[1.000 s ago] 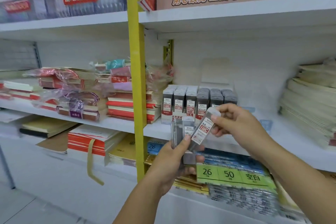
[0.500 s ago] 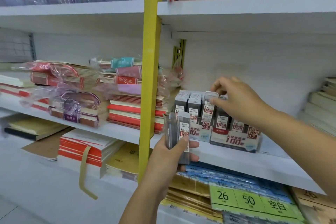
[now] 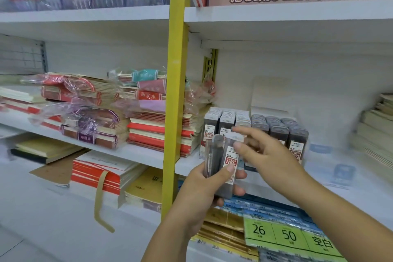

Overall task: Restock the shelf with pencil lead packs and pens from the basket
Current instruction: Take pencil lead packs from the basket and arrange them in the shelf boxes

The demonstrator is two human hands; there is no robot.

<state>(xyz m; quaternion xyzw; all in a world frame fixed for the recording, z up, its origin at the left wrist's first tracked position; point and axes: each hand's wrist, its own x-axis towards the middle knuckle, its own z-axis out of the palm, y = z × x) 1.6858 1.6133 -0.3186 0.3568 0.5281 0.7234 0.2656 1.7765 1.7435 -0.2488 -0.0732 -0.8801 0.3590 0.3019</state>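
Observation:
My left hand (image 3: 202, 195) grips a small bunch of clear pencil lead packs (image 3: 229, 173) with white and red labels, held upright in front of the middle shelf (image 3: 146, 154). My right hand (image 3: 270, 155) is at the top of the front pack, thumb on its near side and forefinger behind its cap. The hand is blurred. Just behind, rows of lead packs (image 3: 274, 126) stand in a display box on the shelf. No basket or pens are in view.
A yellow upright post (image 3: 176, 91) stands left of the lead display. Wrapped notebook stacks (image 3: 89, 110) fill the shelf to the left, and paper stacks (image 3: 376, 134) lie at far right. Green price tags (image 3: 285, 236) hang on the lower shelf.
My right hand set one pack into the display rows, then came back down to the bunch in my left hand. The left hand has stayed about where it was.

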